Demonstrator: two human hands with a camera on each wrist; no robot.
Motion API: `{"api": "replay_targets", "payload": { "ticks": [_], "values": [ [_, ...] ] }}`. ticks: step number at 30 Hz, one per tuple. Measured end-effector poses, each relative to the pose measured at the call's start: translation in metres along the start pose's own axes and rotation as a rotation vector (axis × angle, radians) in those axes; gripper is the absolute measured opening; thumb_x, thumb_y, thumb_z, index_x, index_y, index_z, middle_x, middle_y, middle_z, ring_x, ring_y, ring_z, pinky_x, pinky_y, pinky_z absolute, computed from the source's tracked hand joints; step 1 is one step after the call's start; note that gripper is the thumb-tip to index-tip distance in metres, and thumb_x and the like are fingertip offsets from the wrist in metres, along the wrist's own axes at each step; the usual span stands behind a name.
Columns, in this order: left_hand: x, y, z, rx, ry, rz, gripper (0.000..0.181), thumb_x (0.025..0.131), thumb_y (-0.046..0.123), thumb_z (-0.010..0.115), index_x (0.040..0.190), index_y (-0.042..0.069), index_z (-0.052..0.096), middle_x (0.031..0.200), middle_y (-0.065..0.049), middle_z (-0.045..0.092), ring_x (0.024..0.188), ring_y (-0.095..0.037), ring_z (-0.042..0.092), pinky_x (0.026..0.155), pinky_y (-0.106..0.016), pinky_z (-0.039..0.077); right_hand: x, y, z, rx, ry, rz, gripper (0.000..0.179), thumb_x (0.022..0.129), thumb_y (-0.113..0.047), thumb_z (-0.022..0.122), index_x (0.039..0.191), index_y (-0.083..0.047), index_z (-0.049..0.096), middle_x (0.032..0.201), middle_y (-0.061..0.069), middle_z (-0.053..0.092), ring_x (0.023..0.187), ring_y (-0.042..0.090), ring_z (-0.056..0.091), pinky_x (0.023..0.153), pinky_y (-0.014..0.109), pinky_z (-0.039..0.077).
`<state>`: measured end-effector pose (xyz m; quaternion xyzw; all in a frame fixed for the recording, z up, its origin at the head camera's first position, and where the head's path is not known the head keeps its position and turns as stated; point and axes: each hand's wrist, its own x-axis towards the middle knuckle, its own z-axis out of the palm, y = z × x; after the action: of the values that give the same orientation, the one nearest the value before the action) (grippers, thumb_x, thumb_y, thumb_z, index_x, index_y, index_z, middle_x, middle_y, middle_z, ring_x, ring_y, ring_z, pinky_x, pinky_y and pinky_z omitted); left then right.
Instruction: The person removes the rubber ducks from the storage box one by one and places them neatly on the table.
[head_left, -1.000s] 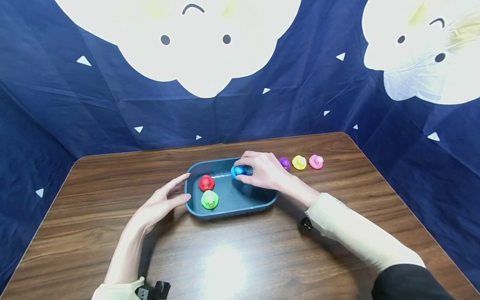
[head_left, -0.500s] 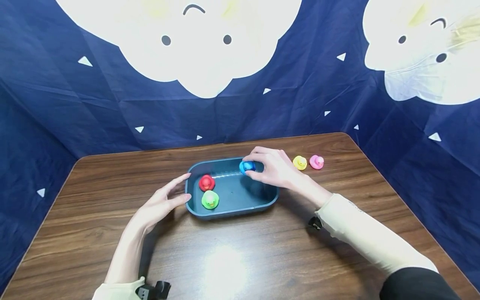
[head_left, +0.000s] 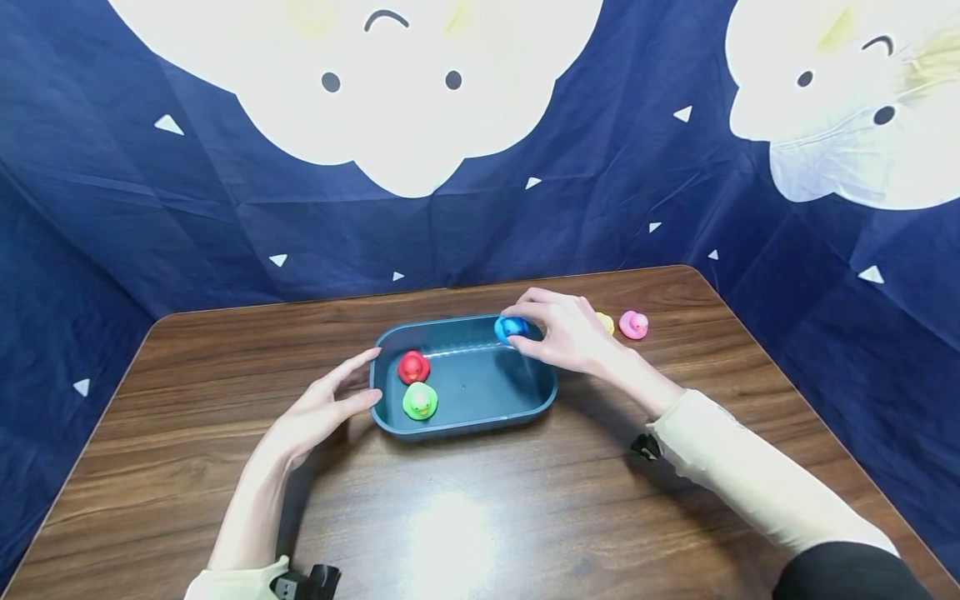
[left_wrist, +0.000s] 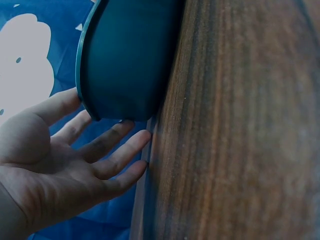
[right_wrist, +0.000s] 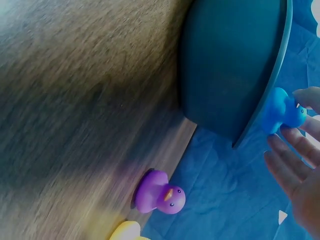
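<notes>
Between the thumb and fingers of my right hand (head_left: 570,333) is a blue rubber duck (head_left: 510,328), held over the back right part of the teal tray (head_left: 465,425). The right wrist view shows this blue duck (right_wrist: 284,111) up at the tray's rim. My left hand (head_left: 322,408) touches the tray's left end with thumb and fingertips, its fingers extended, as the left wrist view shows the hand (left_wrist: 75,160) too. Inside the tray, at its left end, sit a red rubber duck (head_left: 413,367) and a green rubber duck (head_left: 420,401).
Right of the tray, a purple rubber duck (right_wrist: 159,192) stands on the wooden table (head_left: 465,517), hidden behind my right hand in the head view. Beyond it are a yellow duck (head_left: 605,322), partly covered, and a pink duck (head_left: 633,325). A blue cloth backdrop (head_left: 480,233) hangs behind.
My right hand has moved right and slightly back with the blue duck, from mid-tray toward the back right corner. It now covers the purple duck. My left hand has stayed put.
</notes>
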<state>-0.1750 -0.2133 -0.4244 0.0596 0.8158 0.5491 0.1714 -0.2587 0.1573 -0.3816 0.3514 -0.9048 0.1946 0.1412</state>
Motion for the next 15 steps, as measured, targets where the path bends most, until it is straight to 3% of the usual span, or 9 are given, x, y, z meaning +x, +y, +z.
{"api": "replay_targets", "payload": {
  "ticks": [15],
  "values": [
    [-0.0016, 0.0003, 0.0001, -0.005, 0.002, 0.004, 0.071, 0.101, 0.028, 0.065, 0.163, 0.024, 0.03, 0.16, -0.023, 0.042, 0.144, -0.042, 0.049, 0.123, -0.064, 0.029, -0.0099, 0.0079, -0.011, -0.004, 0.03, 0.01, 0.03, 0.088, -0.035, 0.079, 0.117, -0.026, 0.077, 0.104, -0.012, 0.069, 0.065, 0.003, 0.053, 0.056, 0.023, 0.044]
  ]
}}
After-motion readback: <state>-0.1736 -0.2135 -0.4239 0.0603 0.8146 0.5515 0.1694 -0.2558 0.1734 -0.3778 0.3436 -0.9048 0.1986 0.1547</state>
